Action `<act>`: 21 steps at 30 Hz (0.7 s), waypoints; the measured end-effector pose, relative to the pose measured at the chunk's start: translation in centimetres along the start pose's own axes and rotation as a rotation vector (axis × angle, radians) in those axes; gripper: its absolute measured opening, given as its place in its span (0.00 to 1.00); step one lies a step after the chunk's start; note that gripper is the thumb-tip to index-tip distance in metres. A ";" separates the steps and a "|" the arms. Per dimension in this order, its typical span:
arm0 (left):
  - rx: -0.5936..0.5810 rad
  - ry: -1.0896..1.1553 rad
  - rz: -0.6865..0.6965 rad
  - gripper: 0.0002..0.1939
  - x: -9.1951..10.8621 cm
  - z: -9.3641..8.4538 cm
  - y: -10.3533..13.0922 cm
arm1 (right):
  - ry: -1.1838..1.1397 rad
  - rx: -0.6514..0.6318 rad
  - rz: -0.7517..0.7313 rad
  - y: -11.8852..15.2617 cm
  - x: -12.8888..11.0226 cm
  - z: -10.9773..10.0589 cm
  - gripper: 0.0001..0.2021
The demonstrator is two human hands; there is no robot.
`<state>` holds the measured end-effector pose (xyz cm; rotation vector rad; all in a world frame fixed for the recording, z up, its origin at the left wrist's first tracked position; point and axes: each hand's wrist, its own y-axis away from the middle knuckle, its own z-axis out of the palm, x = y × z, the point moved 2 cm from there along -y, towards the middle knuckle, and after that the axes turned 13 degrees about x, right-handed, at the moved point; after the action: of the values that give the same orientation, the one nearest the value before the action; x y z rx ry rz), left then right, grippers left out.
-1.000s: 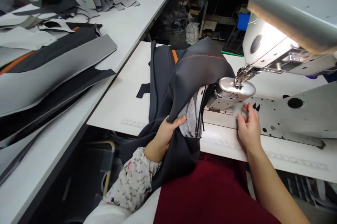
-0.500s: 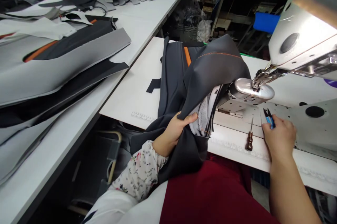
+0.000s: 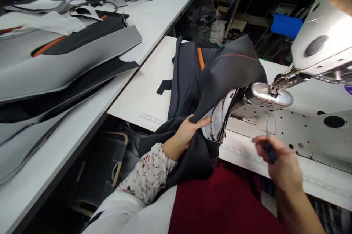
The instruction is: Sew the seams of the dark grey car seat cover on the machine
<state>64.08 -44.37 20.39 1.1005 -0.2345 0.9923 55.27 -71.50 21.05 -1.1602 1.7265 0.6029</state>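
My left hand [image 3: 189, 131] is closed on the edge of a dark grey sewn cover [image 3: 232, 67], its thumb pressed on the pale lining [image 3: 216, 120] beside the layered seam edges. Orange stitching runs across the top of the cover, which drapes against the silver arm end [image 3: 272, 95] of a sewing machine. My right hand [image 3: 286, 164], blurred by motion, is closed around thread snips [image 3: 270, 152] that show as a dark blue shape above the table's front edge. Just beyond its fingers the thin spike of an awl [image 3: 266, 130] shows; the awl's handle is hidden by the hand.
The sewing machine head [image 3: 321, 39] overhangs the right side. On the left, a long white table [image 3: 148, 25] carries stacked grey and black cut panels [image 3: 90, 54]. A chair [image 3: 101, 160] stands below, between the tables. A printed ruler [image 3: 151, 117] runs along the sewing table's edge.
My right hand has lifted the snips off the machine bed and moved left and toward me, now covering the awl's handle. My left hand keeps its hold; the view has shifted slightly.
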 end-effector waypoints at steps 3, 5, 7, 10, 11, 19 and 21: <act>-0.013 0.000 0.001 0.27 0.1 0.1 0.2 | 0.085 -0.475 -0.129 2.9 -4.5 3.5 0.16; -0.029 -0.001 -0.001 0.27 0.1 0.2 0.2 | 0.127 -0.525 -0.186 3.5 -6.2 5.0 0.16; -0.044 0.001 -0.002 0.28 0.1 0.2 0.2 | 0.166 -0.460 -0.225 3.3 -6.8 5.8 0.16; -0.057 0.007 0.000 0.28 0.1 0.3 0.1 | 0.186 -0.349 -0.287 2.8 -6.7 6.3 0.15; -0.059 0.008 0.001 0.28 0.1 0.3 0.1 | 0.185 -0.314 -0.312 2.6 -6.7 6.5 0.15; -0.060 0.009 0.008 0.27 0.1 0.2 0.0 | 0.101 -0.127 -0.611 2.1 -8.4 8.2 0.11; -0.054 0.009 0.005 0.27 0.0 0.1 -0.1 | 0.052 -0.155 -0.579 2.3 -7.9 7.4 0.12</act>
<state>64.15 -44.46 20.36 1.0471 -0.2556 0.9895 57.28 -61.20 24.60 -1.7075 1.3043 0.3515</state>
